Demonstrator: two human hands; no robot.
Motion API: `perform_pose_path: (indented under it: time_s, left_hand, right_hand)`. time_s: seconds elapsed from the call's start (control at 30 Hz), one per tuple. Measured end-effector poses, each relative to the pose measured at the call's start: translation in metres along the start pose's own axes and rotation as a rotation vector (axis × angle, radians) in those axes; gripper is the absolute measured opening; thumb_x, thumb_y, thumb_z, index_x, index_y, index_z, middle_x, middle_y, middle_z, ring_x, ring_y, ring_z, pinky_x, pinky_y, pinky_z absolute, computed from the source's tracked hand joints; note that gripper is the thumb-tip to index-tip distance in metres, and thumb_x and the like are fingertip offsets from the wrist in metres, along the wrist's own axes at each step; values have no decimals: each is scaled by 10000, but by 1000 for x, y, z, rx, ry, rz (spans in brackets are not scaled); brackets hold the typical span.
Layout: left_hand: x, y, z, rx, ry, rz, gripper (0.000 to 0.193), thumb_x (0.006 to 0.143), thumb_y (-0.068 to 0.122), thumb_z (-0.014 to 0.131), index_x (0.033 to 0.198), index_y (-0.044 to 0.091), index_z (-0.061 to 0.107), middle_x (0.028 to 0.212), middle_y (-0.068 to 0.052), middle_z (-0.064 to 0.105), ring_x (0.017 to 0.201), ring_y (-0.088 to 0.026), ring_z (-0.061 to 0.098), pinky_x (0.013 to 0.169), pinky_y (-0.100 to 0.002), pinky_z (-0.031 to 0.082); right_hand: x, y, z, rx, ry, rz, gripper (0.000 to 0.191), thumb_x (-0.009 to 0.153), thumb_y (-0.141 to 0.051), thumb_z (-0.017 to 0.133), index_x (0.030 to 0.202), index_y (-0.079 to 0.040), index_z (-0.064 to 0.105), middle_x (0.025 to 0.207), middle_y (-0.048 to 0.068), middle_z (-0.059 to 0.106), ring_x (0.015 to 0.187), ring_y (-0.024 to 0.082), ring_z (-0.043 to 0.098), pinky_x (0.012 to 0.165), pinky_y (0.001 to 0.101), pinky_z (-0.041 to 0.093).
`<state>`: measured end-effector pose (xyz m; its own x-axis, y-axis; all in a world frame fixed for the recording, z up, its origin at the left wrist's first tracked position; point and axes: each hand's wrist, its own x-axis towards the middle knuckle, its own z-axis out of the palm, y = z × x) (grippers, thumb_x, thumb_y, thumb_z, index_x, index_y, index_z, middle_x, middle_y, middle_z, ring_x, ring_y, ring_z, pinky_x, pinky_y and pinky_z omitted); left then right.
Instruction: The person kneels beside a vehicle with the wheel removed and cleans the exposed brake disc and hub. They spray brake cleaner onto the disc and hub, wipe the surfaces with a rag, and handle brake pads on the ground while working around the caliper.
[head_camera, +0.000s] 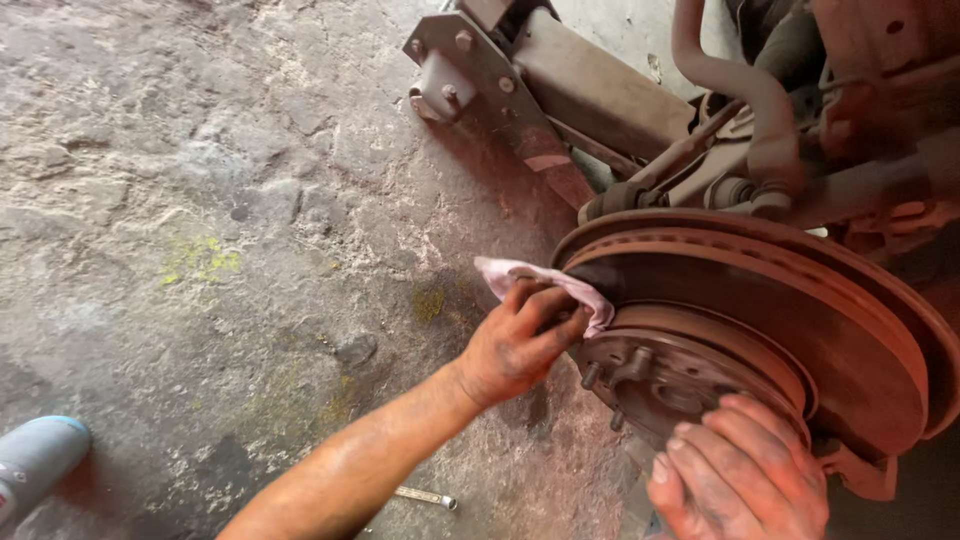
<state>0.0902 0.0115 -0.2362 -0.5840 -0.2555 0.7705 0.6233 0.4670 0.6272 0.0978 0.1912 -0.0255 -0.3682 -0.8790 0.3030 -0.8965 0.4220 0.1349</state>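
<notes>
Brake disc (800, 330), rusty, sits on the wheel hub (665, 375) at right of view, under the suspension parts (760, 130). Its face is tilted toward the camera and to the lower left; axle axis runs from upper right to lower left, w/ wheel studs (637, 362) sticking out of the hub that way. Disc edge shows the vented slot along the top rim.

Left hand (515, 345) is at the disc's left edge, fingers curled and closed on a pink rag (560, 285), pressing it vs the disc face near the hub step. Rag end pokes out to the upper left of the knuckles. Thumb is hidden behind the hand, can't tell its spot.

Right hand (740, 470) is at the lower part of the hub, fingers together and bent, lying flat on hub face & inner disc; nothing seen in it.

Concrete floor (200, 200) below, rough and stained. Spray can (35, 460), pale blue top, lies at the lower left, well apart from the hands. Small metal tool (425, 496) lies on the floor just under the left forearm.
</notes>
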Motion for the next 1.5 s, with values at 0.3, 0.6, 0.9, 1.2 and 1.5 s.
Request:
perform_pose_path:
  time_s: [0.3,0.6,0.9,1.2,1.5]
  left_hand:
    - [-23,-8,15,-1,-40,38,580,753,82,716,1326,50,625,1325,-163,568,1183,-417,580,1039,-484,537]
    - [-6,-6,2,21,3,105,531,776,124,650,1297,27,671,1355,-176,571,1193,-407,598,1038,-487,546]
    - [32,-14,-21,65,-53,300,471,830,163,648,1286,55,697,1366,-151,577,1228,-374,601,1065,-458,533]
    - [10,-6,-2,93,-31,164,521,790,127,680,1305,47,680,1341,-126,583,1178,-363,601,1053,-468,544]
    - [-22,-5,14,55,-66,102,536,780,104,707,1308,17,669,1332,-143,587,1141,-370,600,995,-467,552]
  right_hand:
    - [-126,7,52,-89,448,168,334,856,-335,789,1023,-147,570,1109,-56,619,1077,214,563,1126,462,461]
    - [-9,5,-31,184,-350,-209,355,804,-224,764,1085,-30,666,1122,136,699,1162,326,662,1058,492,517]
    - [111,-6,-12,252,-843,-166,315,790,-191,805,1060,-47,730,887,98,681,870,297,674,787,421,546]
    - [28,6,-13,188,-89,-111,295,832,-160,778,1022,5,623,890,91,634,857,248,663,844,447,596]
    - [-128,-26,85,267,701,370,526,919,-439,755,1291,-113,576,1183,4,508,1060,140,577,1013,389,508]
